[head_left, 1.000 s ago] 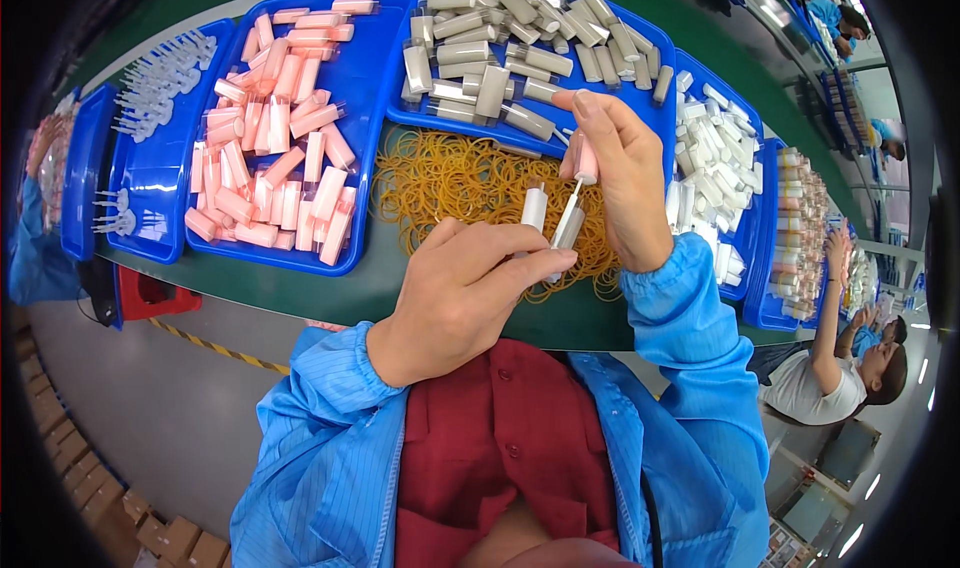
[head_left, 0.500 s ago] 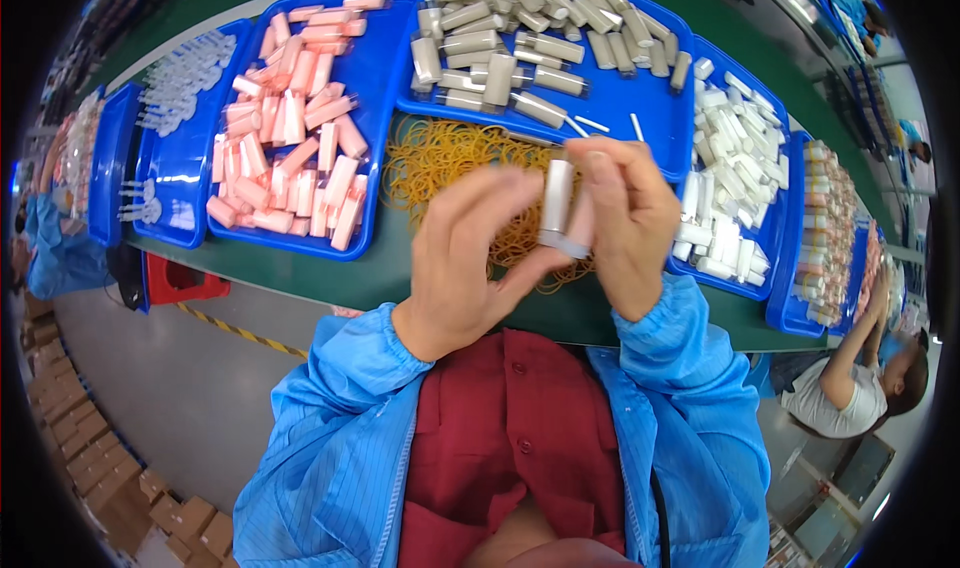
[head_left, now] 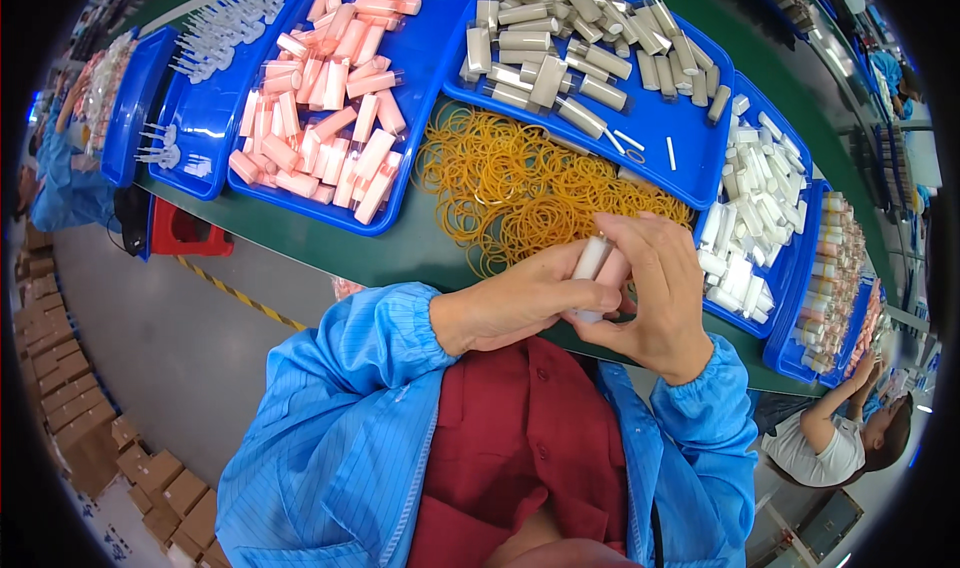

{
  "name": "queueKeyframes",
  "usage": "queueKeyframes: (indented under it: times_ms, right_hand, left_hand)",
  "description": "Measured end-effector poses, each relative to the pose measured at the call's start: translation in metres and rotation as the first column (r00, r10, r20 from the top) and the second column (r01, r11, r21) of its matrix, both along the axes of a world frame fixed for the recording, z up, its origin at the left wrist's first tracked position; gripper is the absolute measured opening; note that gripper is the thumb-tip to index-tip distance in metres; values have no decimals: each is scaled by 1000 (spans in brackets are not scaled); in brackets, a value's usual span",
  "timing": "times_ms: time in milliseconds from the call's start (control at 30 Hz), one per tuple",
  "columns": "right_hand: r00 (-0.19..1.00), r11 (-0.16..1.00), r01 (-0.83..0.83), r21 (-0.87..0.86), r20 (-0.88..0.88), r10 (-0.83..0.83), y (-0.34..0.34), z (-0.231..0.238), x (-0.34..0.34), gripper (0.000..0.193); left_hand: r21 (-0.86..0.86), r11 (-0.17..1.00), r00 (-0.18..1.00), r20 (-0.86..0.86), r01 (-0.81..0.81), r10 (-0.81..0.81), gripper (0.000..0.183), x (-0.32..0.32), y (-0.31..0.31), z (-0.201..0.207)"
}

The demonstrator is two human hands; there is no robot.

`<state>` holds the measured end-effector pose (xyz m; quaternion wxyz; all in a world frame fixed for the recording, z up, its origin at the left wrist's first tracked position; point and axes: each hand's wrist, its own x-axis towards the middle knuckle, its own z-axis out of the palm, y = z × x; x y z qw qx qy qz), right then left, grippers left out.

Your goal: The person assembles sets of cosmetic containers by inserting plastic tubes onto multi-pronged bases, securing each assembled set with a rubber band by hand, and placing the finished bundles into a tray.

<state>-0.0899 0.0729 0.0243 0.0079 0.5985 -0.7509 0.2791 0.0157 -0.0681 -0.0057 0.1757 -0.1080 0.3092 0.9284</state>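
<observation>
The left hand (head_left: 515,300) is holding a white tube (head_left: 593,257), its thumb pressing across the front, while the right hand (head_left: 662,303) is curling its fingers around a pink tube (head_left: 613,269) just beside it. Both tubes are standing side by side between the two hands, near the front edge of the green table (head_left: 390,260). Beyond them, yellow rubber bands (head_left: 510,193) are lying in a loose heap, and grey tubes (head_left: 548,81) are filling much of a blue tray (head_left: 693,175).
</observation>
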Motion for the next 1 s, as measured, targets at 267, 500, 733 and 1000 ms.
queueKeyframes:
  times_ms: [267, 500, 733, 1000]
  right_hand:
    - [913, 965, -254, -60, 314, 259, -52, 1, -36, 55]
    - [882, 978, -164, 131, -425, 205, -92, -28, -64, 20]
    - [995, 996, 87, -35, -53, -88, -49, -9, -50, 9]
    - [378, 935, 204, -289, 905, 198, -15, 5, -12, 25]
  left_hand:
    - [-452, 835, 941, -32, -315, 338, 21, 17, -24, -14]
    - [-719, 519, 848, -188, -462, 495, 24, 21, -33, -10]
    - [-720, 416, 795, -312, -555, 520, 27, 16, -39, -19]
    - [-570, 553, 794, -453, -608, 406, 17, -33, -22, -6]
